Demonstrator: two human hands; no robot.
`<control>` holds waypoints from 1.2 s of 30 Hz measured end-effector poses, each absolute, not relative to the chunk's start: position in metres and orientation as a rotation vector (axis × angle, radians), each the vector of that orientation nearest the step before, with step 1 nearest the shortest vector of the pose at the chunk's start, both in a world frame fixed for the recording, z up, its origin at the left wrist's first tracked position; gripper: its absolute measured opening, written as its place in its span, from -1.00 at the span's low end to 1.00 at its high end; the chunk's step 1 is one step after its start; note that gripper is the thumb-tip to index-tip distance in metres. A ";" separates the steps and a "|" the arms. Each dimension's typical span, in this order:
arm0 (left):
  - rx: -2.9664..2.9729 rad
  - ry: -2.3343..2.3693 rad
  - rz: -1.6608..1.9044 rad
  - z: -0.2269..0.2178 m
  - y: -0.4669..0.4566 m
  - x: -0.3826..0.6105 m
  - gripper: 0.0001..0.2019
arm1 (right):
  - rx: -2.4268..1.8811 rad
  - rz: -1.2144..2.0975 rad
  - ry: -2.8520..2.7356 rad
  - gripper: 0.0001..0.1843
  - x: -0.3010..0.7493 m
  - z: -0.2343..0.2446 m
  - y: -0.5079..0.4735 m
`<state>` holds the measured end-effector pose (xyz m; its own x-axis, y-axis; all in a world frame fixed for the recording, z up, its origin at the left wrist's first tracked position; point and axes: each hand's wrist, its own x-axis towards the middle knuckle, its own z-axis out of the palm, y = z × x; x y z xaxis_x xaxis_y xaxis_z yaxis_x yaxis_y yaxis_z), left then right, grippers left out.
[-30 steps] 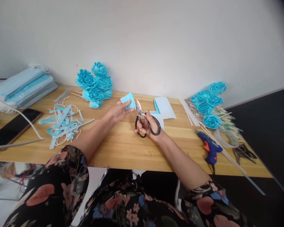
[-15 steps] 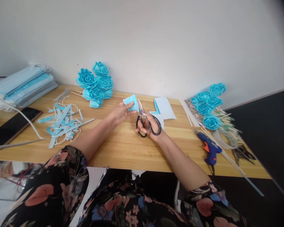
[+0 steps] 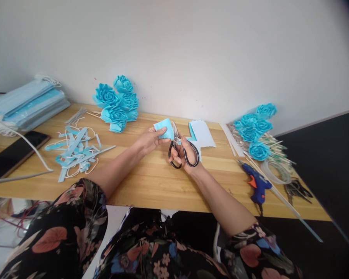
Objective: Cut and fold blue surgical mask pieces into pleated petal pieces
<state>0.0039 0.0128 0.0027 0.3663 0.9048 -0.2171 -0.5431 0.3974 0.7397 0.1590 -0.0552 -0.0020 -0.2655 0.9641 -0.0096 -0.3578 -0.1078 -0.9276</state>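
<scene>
My left hand [image 3: 150, 140] pinches a folded light-blue piece of mask fabric [image 3: 164, 128] above the middle of the wooden table [image 3: 151, 182]. My right hand [image 3: 184, 154] grips black-handled scissors [image 3: 180, 149], fingers through the loops. The short steel blades point up and meet the right edge of the blue piece. Cut blue and white fabric pieces [image 3: 202, 133] lie on the table just behind my right hand.
Blue fabric roses [image 3: 116, 102] lean on the wall at back left, more roses on sticks [image 3: 254, 130] at right. Blue strips and cords [image 3: 75, 151], a phone [image 3: 13, 153] and stacked masks [image 3: 29, 102] lie left. A blue glue gun [image 3: 257, 186] sits right.
Both hands have drifted slightly right and closer together. The scissor blades have moved onto the edge of the blue piece.
</scene>
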 end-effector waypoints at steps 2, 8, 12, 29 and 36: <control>0.634 0.671 1.010 0.002 0.013 0.004 -0.87 | -0.817 1.590 -1.068 -0.31 0.159 -0.002 -0.055; 0.633 0.672 1.014 0.002 0.014 0.004 -0.90 | -0.833 1.561 -1.082 -0.30 0.158 -0.001 -0.056; 0.631 0.659 1.018 0.002 0.014 0.004 -0.90 | -0.876 1.539 -1.089 -0.23 0.158 0.000 -0.055; 0.641 0.665 1.031 -0.003 0.016 0.002 -0.90 | -0.860 1.514 -1.098 -0.27 0.157 -0.004 -0.055; 0.668 0.672 1.036 -0.005 0.019 0.000 -0.86 | -0.845 1.580 -1.115 -0.27 0.160 -0.004 -0.053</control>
